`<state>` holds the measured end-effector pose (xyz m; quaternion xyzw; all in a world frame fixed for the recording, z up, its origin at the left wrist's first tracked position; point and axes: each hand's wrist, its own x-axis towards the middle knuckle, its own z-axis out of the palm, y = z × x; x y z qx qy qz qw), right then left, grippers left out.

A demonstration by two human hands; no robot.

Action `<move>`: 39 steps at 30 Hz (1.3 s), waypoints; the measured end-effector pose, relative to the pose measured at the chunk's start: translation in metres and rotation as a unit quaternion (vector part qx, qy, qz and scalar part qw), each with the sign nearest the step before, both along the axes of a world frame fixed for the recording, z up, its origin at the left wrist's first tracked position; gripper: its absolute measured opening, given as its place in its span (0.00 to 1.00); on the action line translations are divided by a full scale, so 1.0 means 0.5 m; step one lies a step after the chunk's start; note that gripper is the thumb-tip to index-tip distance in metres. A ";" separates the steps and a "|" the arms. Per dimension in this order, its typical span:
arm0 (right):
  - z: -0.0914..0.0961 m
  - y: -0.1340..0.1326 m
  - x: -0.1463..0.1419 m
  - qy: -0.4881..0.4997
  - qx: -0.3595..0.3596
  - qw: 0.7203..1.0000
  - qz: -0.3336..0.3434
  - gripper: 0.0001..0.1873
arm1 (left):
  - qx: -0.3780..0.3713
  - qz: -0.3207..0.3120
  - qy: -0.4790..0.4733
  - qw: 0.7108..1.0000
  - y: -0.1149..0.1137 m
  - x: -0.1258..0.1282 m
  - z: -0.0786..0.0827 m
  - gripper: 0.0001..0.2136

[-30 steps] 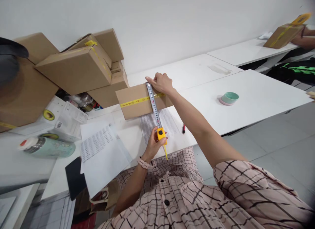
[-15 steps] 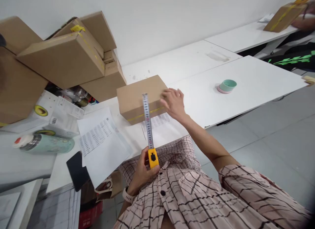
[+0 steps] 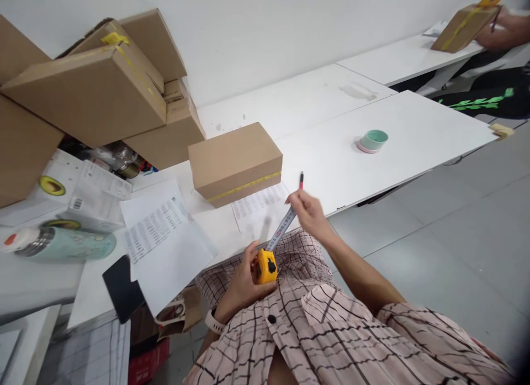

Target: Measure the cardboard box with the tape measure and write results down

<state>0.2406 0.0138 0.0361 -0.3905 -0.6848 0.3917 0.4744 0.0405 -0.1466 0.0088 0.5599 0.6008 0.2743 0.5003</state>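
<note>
My left hand (image 3: 244,283) is wrapped round a yellow tape measure (image 3: 266,266), held low in front of my shirt at the table's front edge. A short length of metal blade (image 3: 281,227) runs from the case up and right to my right hand (image 3: 308,214), whose fingers are closed at its far end. Just beyond these fingers a red and black pen (image 3: 302,180) shows, its lower part hidden; I cannot tell whether it is held. Behind both hands a closed cardboard box (image 3: 236,158) with yellow tape lies on a printed sheet (image 3: 260,205).
Large cardboard boxes (image 3: 91,92) are piled at the left, above a mint bottle (image 3: 66,244) and loose papers (image 3: 174,263). A dark flat object (image 3: 123,288) lies by the papers. Rightward stands a green bowl (image 3: 375,139). Another person's arm (image 3: 507,34) is by a box at far right.
My right hand has left the box and come down and nearer, now at the blade's end. The blade has swung right, away from the box, and less of it shows. The pen has come into view.
</note>
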 end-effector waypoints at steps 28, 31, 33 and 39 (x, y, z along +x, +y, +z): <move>-0.089 0.194 0.078 -0.519 -0.103 0.840 -0.119 0.24 | 0.433 0.163 0.345 0.816 0.416 -0.156 0.163 0.24; -0.086 0.185 0.088 -0.517 -0.100 0.842 -0.114 0.22 | 0.499 0.138 0.291 0.804 0.349 -0.084 0.106 0.19; -0.089 0.177 0.103 -0.519 -0.082 0.845 -0.099 0.22 | 0.464 0.044 0.247 0.849 0.299 -0.015 0.051 0.15; -0.102 0.171 0.178 -0.542 0.006 0.837 -0.077 0.22 | 0.296 -0.155 0.317 0.888 0.237 0.138 -0.076 0.33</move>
